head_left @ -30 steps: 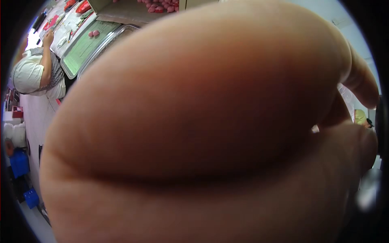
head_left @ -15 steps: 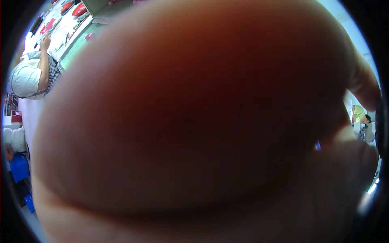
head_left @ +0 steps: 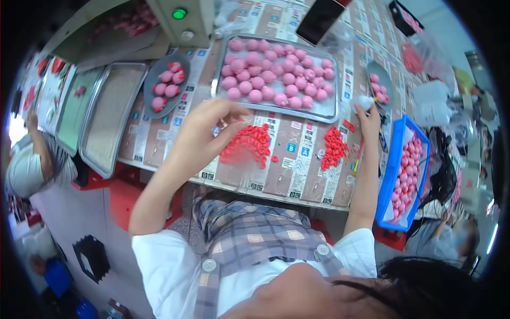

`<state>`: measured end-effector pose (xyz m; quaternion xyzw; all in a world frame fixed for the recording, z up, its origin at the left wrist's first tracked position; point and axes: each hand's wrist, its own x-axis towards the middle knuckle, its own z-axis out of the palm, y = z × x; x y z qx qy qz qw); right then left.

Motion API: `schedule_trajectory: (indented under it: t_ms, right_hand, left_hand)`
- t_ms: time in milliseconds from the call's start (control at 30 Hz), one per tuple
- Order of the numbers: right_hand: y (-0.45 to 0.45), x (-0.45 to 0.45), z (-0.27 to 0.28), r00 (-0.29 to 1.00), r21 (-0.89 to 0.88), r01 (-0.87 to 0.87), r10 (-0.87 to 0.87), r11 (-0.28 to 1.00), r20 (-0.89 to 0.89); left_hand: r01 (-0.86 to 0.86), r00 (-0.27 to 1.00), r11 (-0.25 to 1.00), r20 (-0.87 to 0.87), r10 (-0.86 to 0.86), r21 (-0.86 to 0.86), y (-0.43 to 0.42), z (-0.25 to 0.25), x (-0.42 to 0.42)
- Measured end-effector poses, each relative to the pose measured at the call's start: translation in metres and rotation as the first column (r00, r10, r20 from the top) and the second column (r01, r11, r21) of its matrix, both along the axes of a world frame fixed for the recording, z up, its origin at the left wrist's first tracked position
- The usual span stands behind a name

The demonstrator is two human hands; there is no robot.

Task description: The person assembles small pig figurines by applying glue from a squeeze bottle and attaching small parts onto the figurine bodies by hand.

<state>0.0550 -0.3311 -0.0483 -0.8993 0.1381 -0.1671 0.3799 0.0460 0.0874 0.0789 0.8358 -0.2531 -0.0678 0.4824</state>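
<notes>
My left hand (head_left: 208, 123) hovers above the table between the tray and a heap of small red pieces (head_left: 249, 144). Its thumb and fingers are apart, with nothing visible between them. At the right, my right hand (head_left: 367, 118) grips a small white squeeze bottle (head_left: 364, 101) with a yellowish tip. A second pile of red pieces (head_left: 333, 149) lies to the left of my right forearm. Behind both hands, a metal tray (head_left: 336, 109) holds many round pink pieces (head_left: 276, 74).
Grey plates (head_left: 166, 106) with pink-and-red pieces stand either side. A blue bin (head_left: 383, 212) of similar pieces is at the right, and a machine with a green button (head_left: 179, 14) at the back left. Another person (head_left: 34, 159) sits far left. A dark phone-like object (head_left: 320, 22) overhangs the table.
A blurred hand covered most of the view half a second ago. It has gone from the lens, and the table, both my hands and the bottle are now visible.
</notes>
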Motion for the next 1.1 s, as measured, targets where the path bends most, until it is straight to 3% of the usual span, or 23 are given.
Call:
schedule_trajectory:
  t_ms: [67, 133, 300, 367, 467, 500, 600, 633, 700, 800, 833, 967, 1100]
  right_hand:
    - [-0.013, 0.003, -0.014, 1.000, -0.050, 0.001, 0.000, 0.999, 0.023]
    - [-0.008, 0.001, -0.007, 0.999, -0.036, 0.023, -0.022, 0.999, 0.031]
    - [0.010, -0.011, 0.021, 0.994, 0.158, 0.050, -0.065, 0.986, 0.088]
    - [0.015, -0.022, 0.028, 0.985, 0.271, -0.014, -0.034, 0.962, 0.170]
    - [0.037, -0.045, 0.049, 0.994, 0.259, -0.042, 0.013, 0.965, 0.111]
    - [0.045, -0.052, 0.048, 0.991, 0.344, -0.074, 0.033, 0.936, 0.126]
    - [0.077, -0.073, 0.037, 0.986, 0.594, -0.148, 0.074, 0.791, 0.149]
    - [0.092, -0.082, 0.033, 0.988, 0.678, -0.152, 0.083, 0.719, 0.133]
    - [0.130, -0.100, 0.034, 0.981, 0.747, -0.188, 0.164, 0.638, 0.108]
    - [0.171, -0.113, 0.036, 0.898, 0.824, -0.315, 0.429, 0.471, 0.098]
    - [0.184, -0.113, 0.042, 0.866, 0.850, -0.344, 0.485, 0.400, 0.122]
    - [0.208, -0.107, 0.065, 0.886, 0.867, -0.351, 0.424, 0.354, 0.186]
    - [0.197, -0.105, 0.058, 0.863, 0.835, -0.387, 0.473, 0.392, 0.177]
  left_hand:
    - [-0.061, 0.985, 0.985, 0.166, 0.034, 0.160, -0.011, -0.048, 0.002]
    - [-0.098, 0.973, 0.981, 0.225, 0.059, 0.166, -0.027, -0.076, 0.003]
    - [-0.177, 0.935, 0.918, 0.351, 0.045, 0.354, -0.065, -0.093, 0.005]
    - [-0.143, 0.951, 0.915, 0.309, 0.022, 0.377, -0.069, -0.096, 0.005]
    - [-0.104, 0.965, 0.920, 0.264, 0.001, 0.377, -0.072, -0.096, 0.006]
    - [-0.096, 0.967, 0.923, 0.253, -0.001, 0.372, -0.071, -0.096, 0.007]
    - [-0.092, 0.978, 0.956, 0.208, 0.033, 0.277, -0.069, -0.092, 0.008]
    - [-0.137, 0.990, 0.986, -0.015, 0.139, 0.093, -0.069, -0.089, 0.005]
    - [-0.332, 0.855, 0.917, -0.482, 0.194, -0.221, -0.068, -0.085, -0.008]
    - [-0.454, 0.693, 0.763, -0.721, -0.023, -0.460, -0.074, -0.084, -0.029]
    - [-0.416, 0.744, 0.764, -0.667, -0.025, -0.492, -0.076, -0.088, -0.035]
    - [-0.504, 0.638, 0.656, -0.754, -0.156, -0.562, -0.076, -0.092, -0.050]
    - [-0.428, 0.615, 0.704, -0.753, -0.234, -0.567, -0.064, -0.088, -0.053]
